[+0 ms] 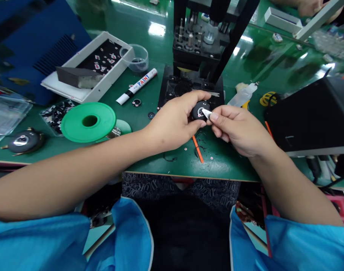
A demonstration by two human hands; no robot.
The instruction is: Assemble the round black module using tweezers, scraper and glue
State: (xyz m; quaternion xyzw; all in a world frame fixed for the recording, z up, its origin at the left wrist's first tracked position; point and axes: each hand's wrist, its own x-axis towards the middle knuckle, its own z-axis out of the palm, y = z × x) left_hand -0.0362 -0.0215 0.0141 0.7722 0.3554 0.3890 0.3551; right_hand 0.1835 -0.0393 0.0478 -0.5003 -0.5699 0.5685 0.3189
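Observation:
My left hand [174, 118] is closed round a small round black device [198, 109], gripping it by its edges between thumb and fingers. Its face has a light ring in the middle with dark detail inside, and small pale dots near the rim. My right hand [236, 126] pinches a short silver pointed tool [207, 113] between thumb and forefinger. The tool's tip is at the ring on the device; whether it is tweezers or a blade I cannot make out. Both hands are just in front of a black press [198, 56]. Beneath them, an orange stick [198, 149] lies on the green table.
To the left are a green spool [104, 116], a paint marker [138, 86], a white tray [115, 81], a clear cup [139, 60] and another round device [23, 140]. A squeeze bottle [242, 96] and a black box [310, 113] stand right. A co-worker's hand [310, 6] shows top right.

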